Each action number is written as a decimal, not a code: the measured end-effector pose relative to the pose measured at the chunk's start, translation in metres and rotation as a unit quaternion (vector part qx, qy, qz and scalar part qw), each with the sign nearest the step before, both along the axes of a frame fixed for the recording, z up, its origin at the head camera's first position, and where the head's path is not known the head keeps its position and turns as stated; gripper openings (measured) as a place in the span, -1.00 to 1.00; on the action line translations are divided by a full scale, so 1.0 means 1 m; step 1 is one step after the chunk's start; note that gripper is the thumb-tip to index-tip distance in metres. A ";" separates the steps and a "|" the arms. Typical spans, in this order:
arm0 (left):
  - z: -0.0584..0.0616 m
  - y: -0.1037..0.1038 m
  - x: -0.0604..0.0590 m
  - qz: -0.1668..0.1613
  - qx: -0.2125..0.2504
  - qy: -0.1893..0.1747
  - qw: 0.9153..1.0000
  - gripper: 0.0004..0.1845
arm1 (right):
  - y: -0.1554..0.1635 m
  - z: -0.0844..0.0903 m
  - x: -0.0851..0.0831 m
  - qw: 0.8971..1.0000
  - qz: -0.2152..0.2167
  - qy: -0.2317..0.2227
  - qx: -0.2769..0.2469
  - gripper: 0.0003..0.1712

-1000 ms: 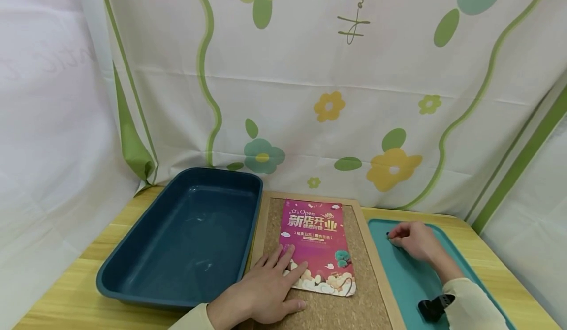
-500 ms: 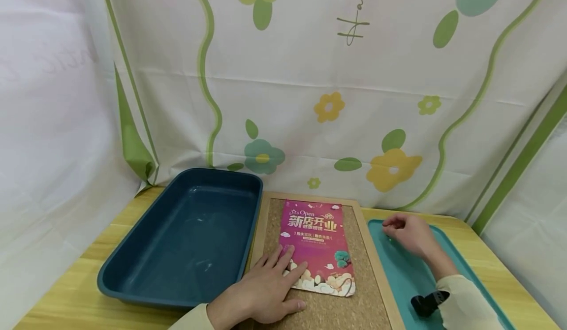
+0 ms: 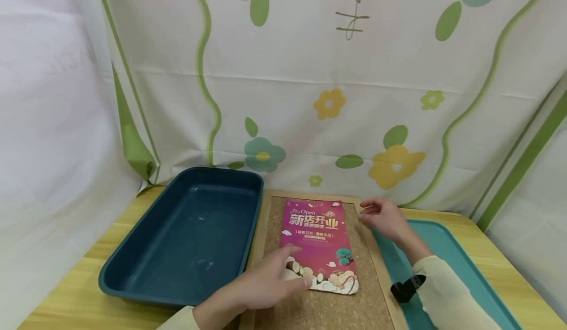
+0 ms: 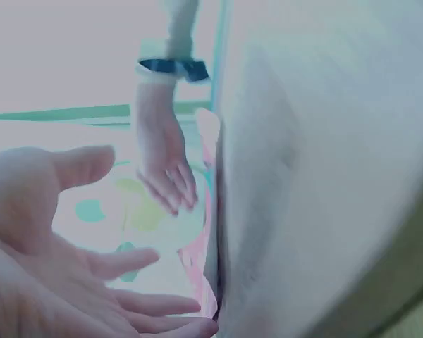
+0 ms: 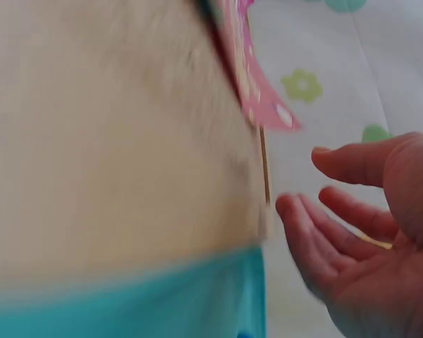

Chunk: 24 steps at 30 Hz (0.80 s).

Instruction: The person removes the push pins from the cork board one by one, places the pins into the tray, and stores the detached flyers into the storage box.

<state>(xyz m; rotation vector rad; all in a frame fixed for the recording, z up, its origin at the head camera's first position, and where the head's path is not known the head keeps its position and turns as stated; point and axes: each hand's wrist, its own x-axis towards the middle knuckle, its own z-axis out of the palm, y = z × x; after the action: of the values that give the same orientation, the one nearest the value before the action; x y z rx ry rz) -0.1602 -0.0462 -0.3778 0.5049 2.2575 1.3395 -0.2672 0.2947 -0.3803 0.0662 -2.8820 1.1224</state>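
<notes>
A pink and purple flyer [image 3: 314, 241] with "Open" and Chinese characters printed on it lies on a wood-framed cork board [image 3: 336, 313]. Over its lower left corner is my left hand [image 3: 266, 281], fingers spread and holding nothing. In the left wrist view, that hand's thumb and fingers stand well apart. My right hand [image 3: 386, 219] is at the board's upper right corner. Seen from the right wrist, its fingers are loosely bent, thumb apart, with nothing visible between them. The flyer's edge curls up from the board in both wrist views.
To the left of the board stands a deep dark blue bin [image 3: 186, 241]. A teal tray [image 3: 436, 236] lies to its right, partly under my right forearm. Behind the wooden table [image 3: 57, 290] hangs a white flowered cloth [image 3: 274, 104].
My right hand has moved left from the teal tray to the board's corner, and its fingers have loosened. My left hand, flat on the flyer earlier, has lifted and turned.
</notes>
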 end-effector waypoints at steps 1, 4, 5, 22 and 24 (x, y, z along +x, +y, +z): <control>0.002 -0.001 0.000 0.015 0.027 -0.035 0.999 -0.18 | -0.005 0.001 -0.002 1.000 -0.001 -0.002 -0.006 -0.48; 0.007 -0.001 0.000 0.061 0.082 -0.108 0.989 -0.11 | -0.019 0.002 -0.009 1.000 -0.013 -0.006 -0.013 -0.41; 0.008 -0.001 0.001 0.076 0.091 -0.124 0.985 -0.09 | -0.023 0.002 -0.011 1.000 -0.017 -0.011 -0.018 -0.39; 0.015 0.008 0.000 0.226 0.175 -0.180 0.941 -0.09 | -0.038 -0.010 -0.034 0.983 -0.037 -0.106 -0.149 -0.31; 0.014 0.010 0.000 0.234 0.181 -0.177 0.939 -0.09 | -0.038 -0.012 -0.035 0.983 -0.041 -0.105 -0.147 -0.37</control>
<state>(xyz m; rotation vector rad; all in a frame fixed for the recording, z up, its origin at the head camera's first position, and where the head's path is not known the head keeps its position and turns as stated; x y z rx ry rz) -0.1605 -0.0361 -0.3636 -0.1786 1.8971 1.9214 -0.3022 0.2563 -0.3921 -0.1912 -2.8213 1.6111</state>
